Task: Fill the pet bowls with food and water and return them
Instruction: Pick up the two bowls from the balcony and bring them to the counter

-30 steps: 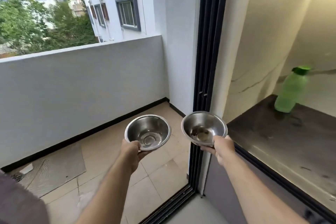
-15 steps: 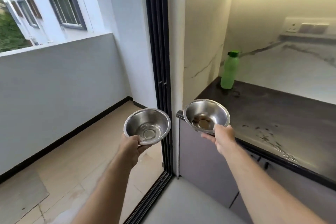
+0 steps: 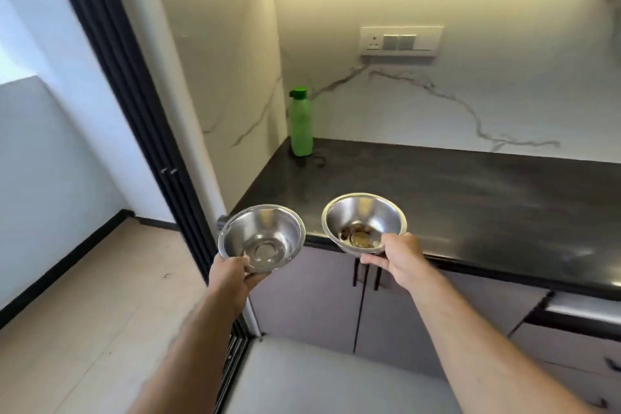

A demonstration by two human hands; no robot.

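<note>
Left hand [image 3: 232,270] pinches the rim of an empty round steel bowl [image 3: 262,237]; right hand [image 3: 398,259] grips a second steel bowl [image 3: 364,222] holding indistinct brown residue at frame centre.

Two steel bowls held aloft, left bowl [image 3: 262,237] empty, right bowl [image 3: 364,222] with crumbs

Green bottle [image 3: 301,124]; black countertop [image 3: 470,198]; white backsplash [image 3: 437,104], grey veining; silver bowls [image 3: 262,239], right one [image 3: 364,222] holding possibly brown bits.

No legible text, label, brand, number or sign on any surface in view.
</note>
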